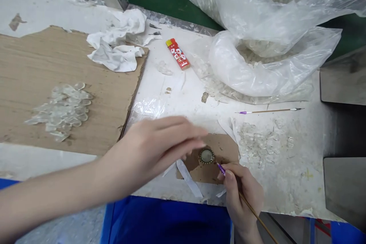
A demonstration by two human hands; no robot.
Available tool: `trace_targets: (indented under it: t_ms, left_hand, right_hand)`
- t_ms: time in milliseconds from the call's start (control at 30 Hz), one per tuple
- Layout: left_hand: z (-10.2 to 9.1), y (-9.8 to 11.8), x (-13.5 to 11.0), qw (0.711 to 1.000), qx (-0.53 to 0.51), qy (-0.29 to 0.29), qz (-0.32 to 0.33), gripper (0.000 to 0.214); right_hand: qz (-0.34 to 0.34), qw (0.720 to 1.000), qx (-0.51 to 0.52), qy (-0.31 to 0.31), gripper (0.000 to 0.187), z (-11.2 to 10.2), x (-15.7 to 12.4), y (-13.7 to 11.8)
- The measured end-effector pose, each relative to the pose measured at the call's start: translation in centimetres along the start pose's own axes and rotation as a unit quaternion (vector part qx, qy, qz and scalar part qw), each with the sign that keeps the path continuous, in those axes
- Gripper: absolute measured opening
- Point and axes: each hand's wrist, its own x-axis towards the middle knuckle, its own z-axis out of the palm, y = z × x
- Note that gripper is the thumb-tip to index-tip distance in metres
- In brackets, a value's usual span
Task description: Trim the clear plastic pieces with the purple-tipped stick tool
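Head cam view, looking down at a pretty cluttered work spot. The main item is a small round piece with a clear dome in a beaded gold-coloured rim, sitting on a scrap of brown cardboard close to the near edge of the white-crusted tabletop. Being round, it has no real long axis, so the line to watch is the slim wooden-handled pick. The right hand is nearer, just to the near right of the piece, and pinches that pick. Its purple end points far-left at the gold rim, touching it or very close, I can't quite tell. The left hand comes in from the left, open and empty, a bit blurred, with its fingers stretched out just past the far side of the piece. A pile of clear domes sits right of the scrap, with another pile on a big cardboard sheet to the left. Further back are a crumpled white rag, a red-and-yellow packet, a second pick and a bulging clear plastic bag. A blue bin sits below the near edge.
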Motion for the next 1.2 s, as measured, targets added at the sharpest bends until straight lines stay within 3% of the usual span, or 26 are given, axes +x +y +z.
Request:
trace_targets:
  t_ms: [100, 167, 267, 367, 500, 600, 767, 900, 1000, 1100, 1200]
  left_hand:
    - [0.5, 1.4, -4.7, 0.986, -0.111, 0.042, -0.119, 0.028]
    - [1.2, 1.9, -6.9, 0.982, -0.122, 0.027, -0.140, 0.038]
    - [2.1, 2.1, -8.3, 0.983, -0.127, -0.007, -0.134, 0.045]
    - [2.8, 2.1, -8.4, 0.973, -0.176, 0.009, -0.150, 0.044]
    - [3.8, 2.7, -8.0, 0.924, -0.290, 0.075, -0.235, 0.030]
    - [4.5, 2.9, -7.8, 0.903, -0.345, 0.091, -0.239, 0.025]
    - [5.5, 3.2, -7.1, 0.892, -0.372, 0.135, -0.218, 0.023]
    - [5.9, 3.3, -6.4, 0.902, -0.343, 0.163, -0.208, 0.015]
    - [6.0, 3.0, -6.2, 0.921, -0.319, 0.151, -0.166, 0.012]
    - [6.2, 2.9, -6.6, 0.933, -0.301, 0.154, -0.123, 0.015]
    - [6.5, 3.4, -7.3, 0.905, -0.360, 0.160, -0.159, 0.026]
  right_hand:
    - [-0.009, 1.000, -0.008, 0.010, 0.015, 0.5, -0.3, 0.3]
    - [-0.020, 1.000, -0.014, 0.014, 0.015, 0.7, -0.3, 0.4]
    - [-0.035, 0.999, -0.028, 0.015, 0.017, 0.8, -0.1, 0.3]
    - [-0.052, 0.997, -0.044, 0.020, 0.020, 0.8, 0.4, 0.1]
    - [-0.069, 0.996, -0.057, 0.018, 0.025, 0.9, 0.9, -0.1]
    - [-0.069, 0.995, -0.064, 0.015, 0.025, 0.9, 1.0, -0.3]
    - [-0.063, 0.996, -0.063, 0.031, 0.025, 0.8, 1.1, -0.3]
    - [-0.053, 0.997, -0.054, 0.024, 0.023, 0.7, 0.6, 0.1]
    - [-0.019, 0.998, 0.000, 0.053, 0.026, 0.4, -0.4, 0.3]
    - [0.041, 0.987, 0.127, 0.088, 0.020, 0.1, -1.0, -0.3]
    - [0.090, 0.964, 0.241, 0.067, 0.009, 0.2, -1.0, -1.3]
